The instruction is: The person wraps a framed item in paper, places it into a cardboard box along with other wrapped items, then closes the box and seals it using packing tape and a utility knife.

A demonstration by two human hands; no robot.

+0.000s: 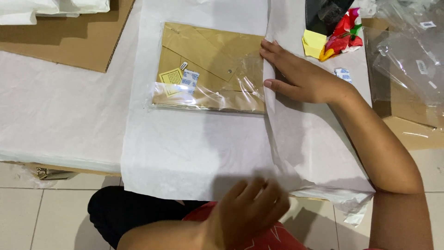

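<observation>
At the far left lies a sheet of brown cardboard (69,41) on the white covered surface. Next to it, a large sheet of white tissue paper (185,153) is spread out, and on its upper part lies a tan envelope-shaped pouch in a clear plastic bag (208,67), flat, with a small yellow tag and a white sachet inside. The left hand (245,215) is low in the view, near the front edge of the tissue paper and well apart from the pouch; it is blurred, the fingers loosely bent, holding nothing I can see. The right hand (296,76) lies open and flat on a folded-over part of the paper, its fingertips touching the right edge of the pouch. Beyond it are a yellow note pad (313,42) and clear plastic bags (407,60).
</observation>
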